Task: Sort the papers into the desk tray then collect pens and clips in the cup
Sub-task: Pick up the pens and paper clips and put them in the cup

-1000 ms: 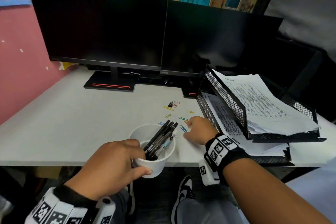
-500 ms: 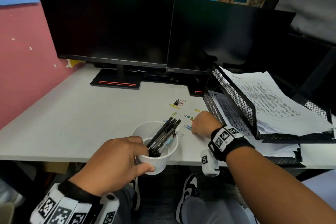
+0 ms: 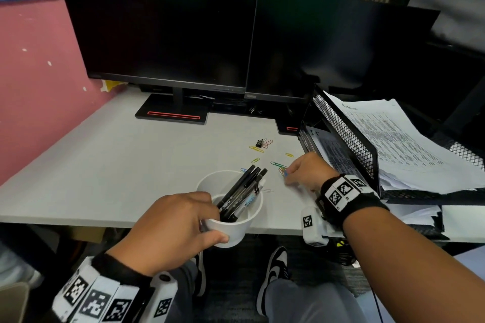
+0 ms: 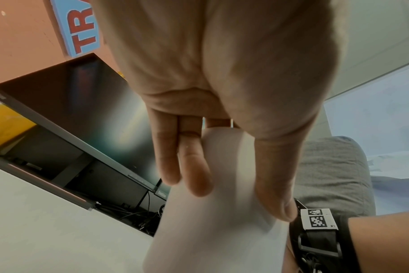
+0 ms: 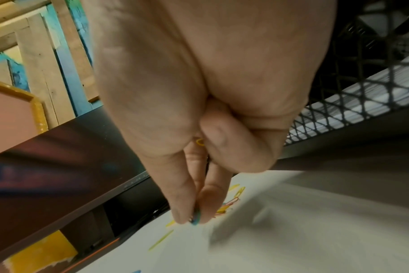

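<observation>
My left hand (image 3: 181, 220) grips the white cup (image 3: 231, 228) at the desk's front edge; the left wrist view shows fingers (image 4: 194, 166) and thumb wrapped round the white cup (image 4: 222, 230). Several black pens (image 3: 242, 193) stand in it. My right hand (image 3: 301, 173) is low over the desk beside the tray and pinches a blue paper clip (image 3: 286, 173) between thumb and fingertips; the clip (image 5: 195, 220) shows at the tips in the right wrist view. Several coloured paper clips (image 3: 278, 164) and a black binder clip (image 3: 259, 142) lie scattered beyond the cup.
A black mesh desk tray (image 3: 346, 139) with stacked papers (image 3: 399, 144) stands at the right, close to my right hand. Two dark monitors (image 3: 168, 34) line the back of the white desk (image 3: 105, 165). A pink wall is at the left.
My right hand has closed its fingertips on a blue clip among the scattered ones. The left hand keeps its grip on the cup; the view has shifted slightly.
</observation>
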